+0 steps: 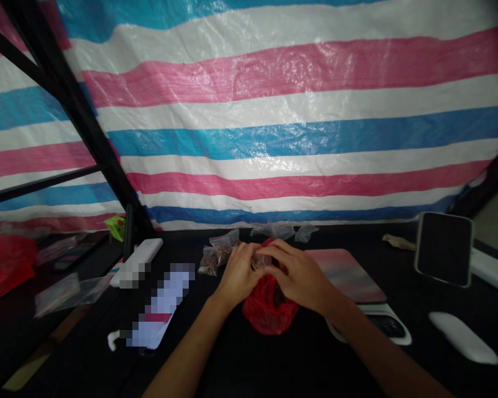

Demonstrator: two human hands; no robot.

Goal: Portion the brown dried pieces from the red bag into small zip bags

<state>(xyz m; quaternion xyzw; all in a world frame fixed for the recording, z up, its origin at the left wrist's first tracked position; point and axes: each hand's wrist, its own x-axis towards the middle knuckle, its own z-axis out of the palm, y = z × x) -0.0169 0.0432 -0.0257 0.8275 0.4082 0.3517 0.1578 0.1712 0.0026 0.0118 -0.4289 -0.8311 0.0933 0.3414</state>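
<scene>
My left hand [238, 273] and my right hand [299, 276] meet over a red plastic bag [268, 309] on the dark table [274, 359]. Both hands are closed, fingers pinched together around a small clear plastic pouch [260, 258] held between them. What the pouch holds is hidden by my fingers. Just left of my left hand lie small clear pouches filled with brown bits [218, 254]. A few empty-looking clear pouches [284, 229] lie behind my hands near the tarp.
A pink-grey pad [348, 273] and a phone [388, 326] lie right of my hands. A dark tablet [444, 249] stands at right, a white oblong object [462, 337] in front. Clear bags [66, 290], a white box [143, 254] and a black frame post [87, 121] are left. A striped tarp [294, 127] hangs behind.
</scene>
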